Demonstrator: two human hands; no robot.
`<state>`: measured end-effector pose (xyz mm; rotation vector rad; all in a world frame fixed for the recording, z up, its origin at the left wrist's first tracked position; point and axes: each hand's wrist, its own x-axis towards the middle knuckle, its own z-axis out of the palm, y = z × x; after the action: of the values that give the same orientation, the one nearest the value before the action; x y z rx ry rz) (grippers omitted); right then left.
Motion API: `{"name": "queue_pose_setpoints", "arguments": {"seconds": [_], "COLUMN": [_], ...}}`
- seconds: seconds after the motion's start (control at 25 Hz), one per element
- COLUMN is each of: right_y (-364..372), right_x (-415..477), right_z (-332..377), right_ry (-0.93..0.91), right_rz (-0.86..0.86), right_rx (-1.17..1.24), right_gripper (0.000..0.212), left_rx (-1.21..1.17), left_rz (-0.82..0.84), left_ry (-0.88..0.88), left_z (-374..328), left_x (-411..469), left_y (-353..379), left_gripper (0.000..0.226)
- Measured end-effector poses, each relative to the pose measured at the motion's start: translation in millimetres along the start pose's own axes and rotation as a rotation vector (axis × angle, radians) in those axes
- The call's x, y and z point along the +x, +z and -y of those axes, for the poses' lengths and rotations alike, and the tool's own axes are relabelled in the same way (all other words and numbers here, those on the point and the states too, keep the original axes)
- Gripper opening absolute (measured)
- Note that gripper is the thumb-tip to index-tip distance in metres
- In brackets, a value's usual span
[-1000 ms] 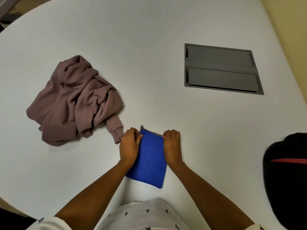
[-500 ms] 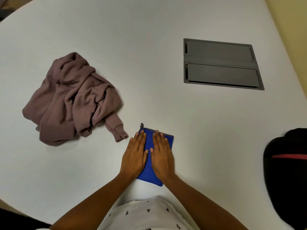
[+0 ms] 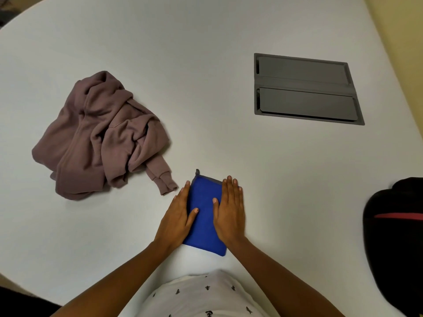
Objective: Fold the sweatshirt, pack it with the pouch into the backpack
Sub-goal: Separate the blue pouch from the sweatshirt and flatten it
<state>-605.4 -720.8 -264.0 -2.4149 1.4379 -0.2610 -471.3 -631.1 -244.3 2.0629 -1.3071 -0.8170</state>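
A blue pouch (image 3: pixel 204 209) with a grey zipper edge lies flat on the white table (image 3: pixel 206 65) near its front edge. My left hand (image 3: pixel 177 216) rests flat, palm down, on the pouch's left side. My right hand (image 3: pixel 230 211) lies flat on its right side. Neither hand grips anything. A crumpled mauve sweatshirt (image 3: pixel 98 138) sits in a heap to the left, one cuff pointing toward the pouch. A black backpack (image 3: pixel 396 243) with a red stripe is at the right edge, partly cut off by the frame.
A grey rectangular cable hatch (image 3: pixel 304 88) is set flush into the table at the back right. The table's curved edge runs along the lower left. A yellow wall borders the far right.
My hands first held the pouch's top corners, then pressed flat side by side on it. Now they have slid apart to its left and right edges, baring the middle.
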Motion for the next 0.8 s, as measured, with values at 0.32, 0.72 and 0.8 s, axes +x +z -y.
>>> {"name": "queue_pose_setpoints", "arguments": {"seconds": [0.32,0.72,0.8], "right_y": [1,-15,-14], "right_x": [27,68,67], "right_z": [15,29,22], "right_ry": [-0.276,-0.191,-0.377], "right_rz": [-0.045,0.078,0.089], "right_rx": [0.131,0.019,0.034], "right_gripper": [0.039,0.031,0.049], "left_rx": [0.055,0.173,0.181], "left_rz": [-0.082,-0.119,-0.110], "left_ry": [-0.249,-0.150,-0.171], "left_z": [3,-2,-2], "left_x": [-29,-52,-56], "left_y": [-10,-14,-12], "left_gripper": [0.015,0.013,0.008]}}
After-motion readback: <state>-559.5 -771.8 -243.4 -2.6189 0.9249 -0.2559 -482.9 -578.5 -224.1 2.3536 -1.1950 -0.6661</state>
